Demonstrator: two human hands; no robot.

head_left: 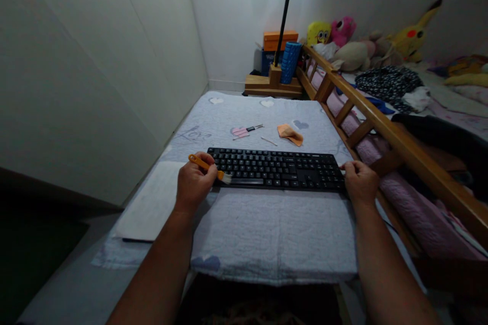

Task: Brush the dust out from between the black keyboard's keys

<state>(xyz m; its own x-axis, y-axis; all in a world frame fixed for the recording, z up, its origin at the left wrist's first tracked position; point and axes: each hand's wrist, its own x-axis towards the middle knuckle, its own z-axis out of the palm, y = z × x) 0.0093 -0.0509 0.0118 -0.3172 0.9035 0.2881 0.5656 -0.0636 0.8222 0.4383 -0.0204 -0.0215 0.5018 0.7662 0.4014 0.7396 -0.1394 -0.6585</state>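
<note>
A black computer keyboard (274, 169) lies flat on the cloth-covered table in front of me. My left hand (194, 181) is closed around a small brush (222, 176) with a yellow-orange handle and pale bristles. Those bristles are at the keyboard's lower left, by the left end of the space bar. At the opposite end, my right hand (359, 183) grips the keyboard's right edge, fingers curled and thumb side toward the keys. Behind the keyboard lie an orange cloth (290, 134), white cotton swabs (269, 140) and tweezers (254, 127) with a dark middle.
A white sheet (150, 203) lies at the table's left side. Along the right runs a wooden bed rail (366, 117), with plush toys (343, 30) on the bed beyond. A blue foam roller (290, 62) and a black pole (285, 10) stand behind the table. White cabinet doors (95, 61) rise on the left.
</note>
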